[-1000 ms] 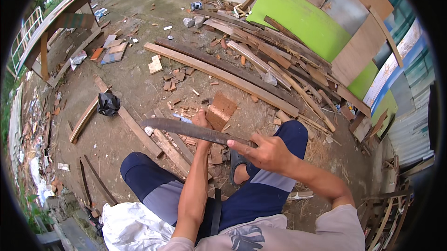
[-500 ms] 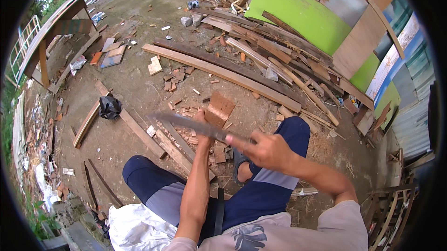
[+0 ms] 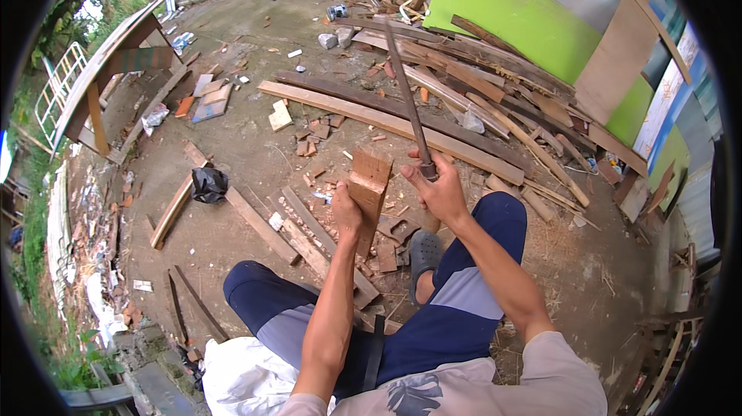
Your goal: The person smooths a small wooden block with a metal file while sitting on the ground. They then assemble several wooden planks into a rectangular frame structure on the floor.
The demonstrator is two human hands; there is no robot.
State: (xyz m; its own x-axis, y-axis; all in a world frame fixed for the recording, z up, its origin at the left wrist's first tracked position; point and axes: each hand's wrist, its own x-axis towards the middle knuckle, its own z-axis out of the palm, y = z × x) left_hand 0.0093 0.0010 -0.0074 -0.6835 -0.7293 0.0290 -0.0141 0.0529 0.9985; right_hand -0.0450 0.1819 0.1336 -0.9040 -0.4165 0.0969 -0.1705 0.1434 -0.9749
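Far left: a wooden frame structure (image 3: 116, 68) stands at the yard's edge, grass behind it. A black bag (image 3: 209, 183) lies on the dirt ground (image 3: 255, 146) beside a loose plank (image 3: 171, 211). Scraps and offcuts are strewn about.

Centre: the person is seated, legs in dark blue shorts, one dark sandal (image 3: 423, 250) showing. The left hand (image 3: 345, 211) is closed around the lower part of a short wood block (image 3: 368, 184), holding it upright on end over the scrap boards between the knees. Thumb and fingers sit on the block's left side, below its top edge.

Right of centre: the right hand (image 3: 437, 184) is clenched on the handle of a long dark blade (image 3: 406, 91), apparently a machete, raised with the tip pointing up and away, over the long plank (image 3: 379, 118) that lies behind.

Far right: a heap of lumber (image 3: 495, 99), green panels (image 3: 510, 18) and plywood sheets lean against the wall.

Judgement: this looks like the raised stage of a chopping stroke, the block steadied for splitting. A downward cut would need to land on the block's top end, well clear of the left hand's fingers; the risks are a glancing blade or the block tipping.
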